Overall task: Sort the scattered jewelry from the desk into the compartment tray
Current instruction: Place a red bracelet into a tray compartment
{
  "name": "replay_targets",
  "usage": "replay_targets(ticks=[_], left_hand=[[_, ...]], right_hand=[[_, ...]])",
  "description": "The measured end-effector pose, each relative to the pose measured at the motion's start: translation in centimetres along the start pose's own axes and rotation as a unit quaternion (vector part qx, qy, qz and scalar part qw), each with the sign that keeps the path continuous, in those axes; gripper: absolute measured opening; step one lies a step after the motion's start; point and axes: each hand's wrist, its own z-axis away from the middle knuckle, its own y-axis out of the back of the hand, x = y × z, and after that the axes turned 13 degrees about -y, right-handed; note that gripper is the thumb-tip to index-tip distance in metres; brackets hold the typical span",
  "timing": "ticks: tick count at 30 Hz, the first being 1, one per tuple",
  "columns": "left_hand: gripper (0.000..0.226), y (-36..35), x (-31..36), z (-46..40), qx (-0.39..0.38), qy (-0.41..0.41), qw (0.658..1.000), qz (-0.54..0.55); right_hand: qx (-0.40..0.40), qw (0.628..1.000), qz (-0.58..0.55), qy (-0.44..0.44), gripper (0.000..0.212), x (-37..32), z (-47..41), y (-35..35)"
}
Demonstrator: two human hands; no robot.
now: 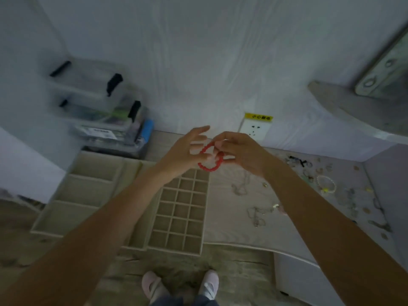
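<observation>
- Both forearms reach out over the compartment tray point(181, 217).
- Right hand point(242, 151) pinches a red bead bracelet point(208, 159) above the tray's far end; left hand point(183, 151) is spread, fingers touching the loop.
- Likely slip: a loose handover drops it outside the cells.

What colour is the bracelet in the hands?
The bracelet is red, clearest in the head view.

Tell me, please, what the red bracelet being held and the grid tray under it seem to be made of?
The red bracelet looks like a ring of small matte beads, perhaps coral or plastic; blur leaves it open. The grid tray seems covered in beige velvet or flocked fabric: its dividers look soft, dull and without shine.
</observation>
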Motion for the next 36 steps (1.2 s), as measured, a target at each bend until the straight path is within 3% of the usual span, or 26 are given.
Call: replay_targets(ticks=[4,7,12,18,23,27,31,34,36], left_hand=[[0.026,5.4,0.2,3.8,0.051,0.034,0.994,0.089],[0.016,9.3,-0.5,6.9,0.103,0.053,0.991,0.074],[0.017,15.4,-2.5,11.9,0.149,0.051,0.988,-0.001],[0.038,21.0,-5.7,17.9,0.205,0.087,0.971,-0.092],[0.025,22.3,-9.1,21.5,0.238,0.151,0.933,-0.223],[0.025,21.9,-11.5,23.6,0.227,0.167,0.923,-0.264],[0.019,21.8,-13.0,24.8,0.203,0.097,0.900,-0.374],[0.030,22.7,-14.2,25.9,0.172,0.144,0.885,-0.407],[0.034,22.6,-14.3,26.6,0.127,0.133,0.874,-0.450]], right_hand=[[-0.021,0.999,0.026,0.002,0.017,-1.3,-1.7,-5.4],[0.003,0.998,0.054,0.011,0.015,-1.4,-3.6,-9.5],[0.037,0.988,0.149,0.007,0.019,-1.1,-7.3,-17.1],[-0.012,0.977,0.214,-0.007,0.017,-0.2,-10.5,-24.5],[-0.008,0.939,0.341,0.049,0.015,2.2,-12.4,-29.8],[-0.006,0.900,0.427,0.090,0.012,4.5,-13.3,-33.0],[0.010,0.866,0.482,0.134,0.012,6.3,-13.7,-34.5],[0.030,0.839,0.521,0.152,0.012,6.8,-14.1,-34.9],[0.036,0.840,0.518,0.157,0.013,6.7,-14.2,-35.1]])
